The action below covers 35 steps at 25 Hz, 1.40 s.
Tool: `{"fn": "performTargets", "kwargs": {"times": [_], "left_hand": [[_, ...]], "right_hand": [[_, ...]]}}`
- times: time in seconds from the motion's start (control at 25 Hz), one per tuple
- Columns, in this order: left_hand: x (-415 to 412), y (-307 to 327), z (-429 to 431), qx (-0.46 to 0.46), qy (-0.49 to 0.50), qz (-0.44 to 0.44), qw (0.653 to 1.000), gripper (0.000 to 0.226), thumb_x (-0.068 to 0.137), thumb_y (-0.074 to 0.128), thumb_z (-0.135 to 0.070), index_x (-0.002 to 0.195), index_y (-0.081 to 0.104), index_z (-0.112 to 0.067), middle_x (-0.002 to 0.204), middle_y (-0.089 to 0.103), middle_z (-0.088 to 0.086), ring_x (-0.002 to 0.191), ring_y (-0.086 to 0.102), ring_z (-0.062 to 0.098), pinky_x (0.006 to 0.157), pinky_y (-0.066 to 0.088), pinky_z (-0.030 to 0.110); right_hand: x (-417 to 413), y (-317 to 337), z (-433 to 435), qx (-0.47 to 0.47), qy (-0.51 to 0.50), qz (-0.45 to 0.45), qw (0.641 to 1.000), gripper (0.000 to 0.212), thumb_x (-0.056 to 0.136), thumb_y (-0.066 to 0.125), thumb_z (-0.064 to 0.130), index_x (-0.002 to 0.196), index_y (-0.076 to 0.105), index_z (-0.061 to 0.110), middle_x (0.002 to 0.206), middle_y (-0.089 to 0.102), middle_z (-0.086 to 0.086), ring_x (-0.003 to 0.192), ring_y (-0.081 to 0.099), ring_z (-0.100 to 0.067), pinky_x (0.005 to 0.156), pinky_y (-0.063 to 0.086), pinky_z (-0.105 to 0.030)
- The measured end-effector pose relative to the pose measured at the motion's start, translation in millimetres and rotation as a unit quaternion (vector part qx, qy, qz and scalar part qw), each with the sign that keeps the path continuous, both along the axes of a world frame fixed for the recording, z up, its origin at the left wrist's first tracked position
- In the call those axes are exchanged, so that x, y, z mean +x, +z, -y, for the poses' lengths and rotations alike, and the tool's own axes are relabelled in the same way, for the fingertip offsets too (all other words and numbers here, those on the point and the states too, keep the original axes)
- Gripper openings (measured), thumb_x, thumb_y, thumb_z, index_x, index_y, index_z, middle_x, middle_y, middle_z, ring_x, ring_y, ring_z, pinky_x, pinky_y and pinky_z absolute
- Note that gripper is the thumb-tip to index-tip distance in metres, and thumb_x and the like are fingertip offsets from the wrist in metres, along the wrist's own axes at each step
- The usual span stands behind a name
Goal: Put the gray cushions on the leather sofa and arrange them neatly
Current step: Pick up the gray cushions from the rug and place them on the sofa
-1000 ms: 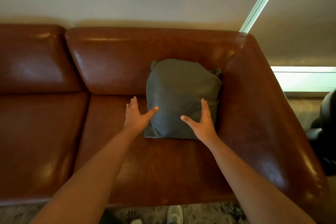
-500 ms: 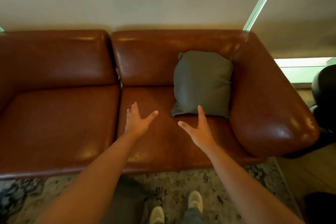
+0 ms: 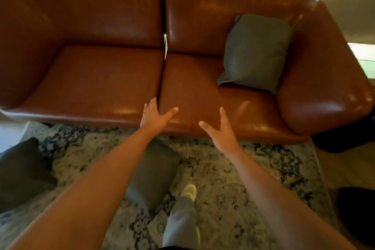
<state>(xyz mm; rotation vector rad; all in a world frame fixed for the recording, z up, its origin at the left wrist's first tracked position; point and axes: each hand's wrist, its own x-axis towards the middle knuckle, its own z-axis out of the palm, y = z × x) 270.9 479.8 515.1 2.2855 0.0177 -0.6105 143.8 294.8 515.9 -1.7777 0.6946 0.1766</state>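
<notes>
One gray cushion (image 3: 255, 50) leans upright against the backrest in the right corner of the brown leather sofa (image 3: 101, 75). A second gray cushion (image 3: 154, 174) lies on the rug below my arms, partly hidden by my left forearm. A third gray cushion (image 3: 22, 170) lies on the rug at the far left. My left hand (image 3: 155, 114) and my right hand (image 3: 220, 130) are both stretched out over the sofa's front edge, fingers straight and spread, holding nothing.
A patterned rug (image 3: 253, 178) covers the floor in front of the sofa. My leg and shoe (image 3: 188, 191) stand on it. Dark objects (image 3: 357, 211) sit on the wooden floor at the right. A wall and window blind run behind the sofa.
I have stepped back from the sofa. My hands have left the cushion in the right corner and now hover over the seat's front edge. The rug and two floor cushions came into view.
</notes>
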Motion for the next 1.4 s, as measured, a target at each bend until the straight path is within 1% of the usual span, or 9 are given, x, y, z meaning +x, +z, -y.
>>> {"fn": "performTargets", "kwargs": {"times": [0.24, 0.4, 0.6, 0.84, 0.96, 1.04, 1.12, 1.28, 1.4], "left_hand": [[-35.6, -28.0, -104.8, -0.001, 0.007, -0.025, 1.000, 0.100, 0.079, 0.061, -0.067, 0.154, 0.016, -0.019, 0.162, 0.016, 0.005, 0.150, 0.004, 0.023, 0.119, 0.019, 0.047], [-29.1, -59.2, -182.1, 0.028, 0.024, -0.069, 0.997, 0.114, 0.064, 0.055, -0.085, 0.153, 0.019, -0.023, 0.160, 0.021, 0.005, 0.147, 0.022, 0.028, 0.111, 0.035, 0.053], [-3.2, -119.8, -255.2, 0.047, -0.026, -0.104, 0.993, 0.096, 0.079, 0.058, -0.069, 0.153, 0.020, -0.022, 0.157, 0.030, 0.011, 0.142, 0.032, 0.031, 0.111, 0.034, 0.049], [35.9, -262.2, -302.1, 0.080, -0.095, -0.145, 0.982, 0.097, 0.079, 0.059, -0.070, 0.153, 0.021, -0.019, 0.157, 0.028, 0.010, 0.140, 0.035, 0.032, 0.109, 0.036, 0.048], [42.5, -296.0, -304.0, 0.084, -0.079, -0.176, 0.978, 0.115, 0.065, 0.057, -0.083, 0.153, 0.019, -0.021, 0.157, 0.030, 0.010, 0.140, 0.035, 0.033, 0.110, 0.037, 0.050], [46.6, -344.6, -301.8, 0.091, -0.059, -0.201, 0.974, 0.132, 0.046, 0.053, -0.095, 0.152, 0.020, -0.024, 0.154, 0.035, 0.011, 0.137, 0.040, 0.034, 0.107, 0.041, 0.052], [52.7, -402.5, -287.9, 0.088, -0.074, -0.210, 0.971, 0.132, 0.041, 0.051, -0.096, 0.150, 0.025, -0.025, 0.150, 0.041, 0.010, 0.131, 0.047, 0.035, 0.102, 0.045, 0.053], [71.8, -488.9, -263.4, 0.086, -0.088, -0.191, 0.974, 0.132, 0.040, 0.050, -0.098, 0.148, 0.031, -0.025, 0.149, 0.043, 0.008, 0.132, 0.046, 0.034, 0.103, 0.044, 0.054], [95.2, -558.9, -264.5, 0.086, -0.087, -0.191, 0.974, 0.136, 0.034, 0.054, -0.101, 0.145, 0.036, -0.025, 0.145, 0.049, 0.008, 0.128, 0.050, 0.033, 0.101, 0.046, 0.052]], "right_hand": [[-40.5, -37.0, -97.5, 0.052, 0.020, -0.060, 0.997, 0.104, 0.078, 0.065, 0.063, 0.156, 0.004, 0.031, 0.164, 0.002, 0.009, 0.151, 0.006, -0.019, 0.120, 0.018, -0.049], [-45.8, -74.6, -167.3, 0.074, 0.013, -0.110, 0.991, 0.102, 0.080, 0.067, 0.060, 0.156, 0.006, 0.030, 0.164, 0.006, 0.006, 0.150, 0.012, -0.021, 0.118, 0.025, -0.047], [-42.0, -133.4, -239.4, 0.081, -0.043, -0.174, 0.981, 0.096, 0.084, 0.067, 0.053, 0.156, 0.012, 0.024, 0.164, 0.011, 0.000, 0.149, 0.017, -0.023, 0.116, 0.024, -0.041], [-29.1, -265.2, -279.9, 0.071, -0.078, -0.247, 0.963, 0.096, 0.082, 0.070, 0.052, 0.156, 0.018, 0.020, 0.162, 0.018, -0.003, 0.148, 0.020, -0.024, 0.115, 0.025, -0.041], [-23.5, -290.6, -270.4, 0.087, -0.103, -0.261, 0.956, 0.097, 0.081, 0.073, 0.051, 0.156, 0.017, 0.022, 0.161, 0.020, -0.001, 0.146, 0.027, -0.025, 0.112, 0.034, -0.041], [-19.5, -336.0, -266.2, 0.072, -0.108, -0.268, 0.955, 0.109, 0.069, 0.075, 0.066, 0.155, 0.020, 0.026, 0.160, 0.024, 0.000, 0.143, 0.033, -0.025, 0.111, 0.037, -0.042], [-18.5, -398.4, -257.7, 0.064, -0.117, -0.281, 0.950, 0.123, 0.050, 0.073, 0.083, 0.152, 0.022, 0.034, 0.159, 0.029, 0.002, 0.141, 0.037, -0.025, 0.109, 0.041, -0.050], [-7.7, -465.3, -251.1, 0.038, -0.156, -0.264, 0.951, 0.114, 0.067, 0.077, 0.064, 0.155, 0.018, 0.023, 0.161, 0.022, -0.002, 0.146, 0.026, -0.027, 0.114, 0.033, -0.050], [0.4, -511.3, -244.5, 0.032, -0.187, -0.251, 0.949, 0.134, 0.044, 0.075, 0.081, 0.153, 0.021, 0.027, 0.155, 0.032, 0.000, 0.140, 0.036, -0.028, 0.110, 0.040, -0.051]]}}
